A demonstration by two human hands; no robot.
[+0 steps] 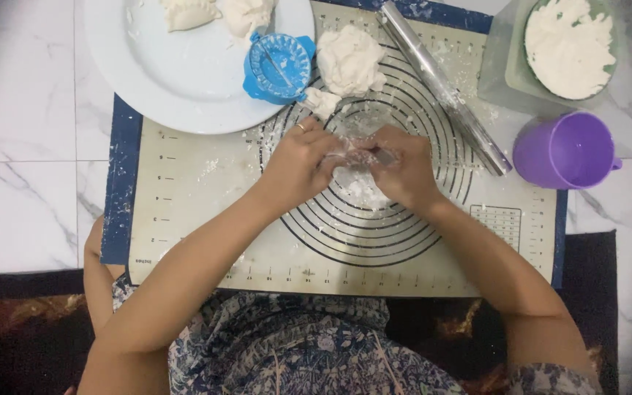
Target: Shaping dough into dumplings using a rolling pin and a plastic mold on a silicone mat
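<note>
Both hands meet over the ringed pastry mat (206, 219): left hand (298, 164) and right hand (404, 170) pinch a small dough piece (352, 151) between closed fingers. Two shaped dumplings (188, 12) lie on the plate (177, 80); a dough lump (349, 58) waits unworked beside the blue press (278, 67).

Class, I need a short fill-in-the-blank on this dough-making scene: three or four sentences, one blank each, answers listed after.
1. Both hands work a small piece of dough over the ____ rings printed on the mat.
2. The cup right of the rolling pin is ____.
3. The blue dumpling press rests on the edge of the white ____.
4. A ring sits on the ____ hand.

Missing words: black; purple; plate; left
</note>
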